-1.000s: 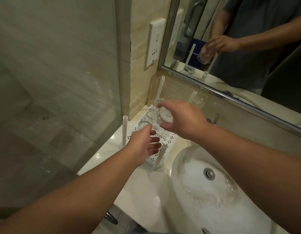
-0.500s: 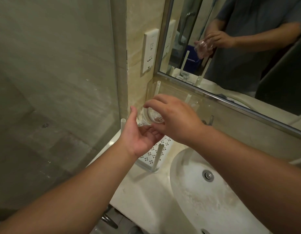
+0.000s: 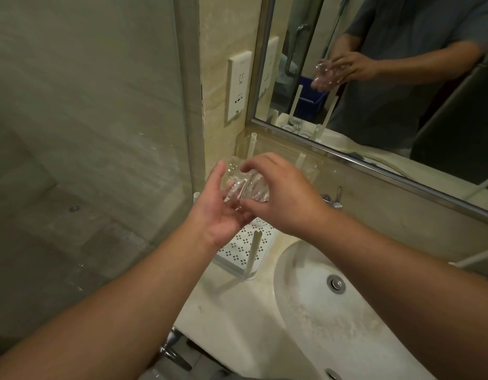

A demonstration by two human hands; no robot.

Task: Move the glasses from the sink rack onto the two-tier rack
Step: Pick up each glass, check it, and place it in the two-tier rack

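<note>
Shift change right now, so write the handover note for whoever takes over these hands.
Right hand: grips a clear glass from above, held in the air above the white perforated rack on the counter left of the sink.
Left hand: open, palm cupped under and beside the same glass, fingers touching it.
Done: this glass is lifted off the tray.
Left: set it down on its tier. The mirror shows what looks like another glass on the rack; the hands hide that spot from the head view, so check there for remaining glasses.
</note>
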